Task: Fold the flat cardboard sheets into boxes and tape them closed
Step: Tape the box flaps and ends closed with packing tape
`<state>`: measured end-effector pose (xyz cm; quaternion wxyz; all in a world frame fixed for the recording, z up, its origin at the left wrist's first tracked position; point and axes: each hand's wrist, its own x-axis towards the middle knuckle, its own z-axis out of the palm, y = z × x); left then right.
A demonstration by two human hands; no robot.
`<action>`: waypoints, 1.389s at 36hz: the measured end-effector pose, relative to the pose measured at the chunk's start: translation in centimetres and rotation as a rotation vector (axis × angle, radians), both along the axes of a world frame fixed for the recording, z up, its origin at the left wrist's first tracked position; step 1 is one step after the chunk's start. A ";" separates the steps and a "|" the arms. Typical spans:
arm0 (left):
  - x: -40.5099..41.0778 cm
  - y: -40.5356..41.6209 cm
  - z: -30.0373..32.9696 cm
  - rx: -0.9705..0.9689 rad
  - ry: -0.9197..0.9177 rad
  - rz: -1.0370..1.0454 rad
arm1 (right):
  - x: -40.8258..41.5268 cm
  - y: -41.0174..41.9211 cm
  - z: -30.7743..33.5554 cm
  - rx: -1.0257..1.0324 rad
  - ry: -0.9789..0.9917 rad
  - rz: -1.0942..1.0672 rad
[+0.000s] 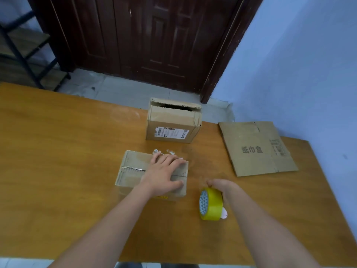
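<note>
We press our left hand flat, fingers relaxed, on the near box at mid-desk. Just right of it, our right hand grasps the tape roll. A second box stands beyond; a flat sheet lies near the desk's right edge.

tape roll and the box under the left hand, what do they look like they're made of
Tape roll: glossy yellowish plastic film, judging by its sheen, wound on a core whose material I cannot tell. Box: matte brown corrugated cardboard, going by the fluted edge along its flap seam; shiny patches suggest clear tape over it.
</note>
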<state>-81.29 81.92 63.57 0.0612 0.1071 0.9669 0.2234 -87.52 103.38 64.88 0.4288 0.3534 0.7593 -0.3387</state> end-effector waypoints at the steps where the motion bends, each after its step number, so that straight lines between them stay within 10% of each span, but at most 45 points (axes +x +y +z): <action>1: 0.0 0.0 0.0 0.002 -0.001 0.000 | 0.1 0.1 0.2 0.005 -0.008 -0.009; 19: 0.0 -0.1 0.1 0.026 -0.002 0.008 | 2.0 0.7 -1.0 -0.015 0.101 -0.331; 39: 0.1 -0.2 0.3 0.053 0.003 0.007 | 2.7 1.4 1.5 -0.179 0.434 -0.114; 50: -0.6 0.9 5.2 0.613 -0.226 0.163 | 4.2 0.9 11.3 -0.343 0.614 0.105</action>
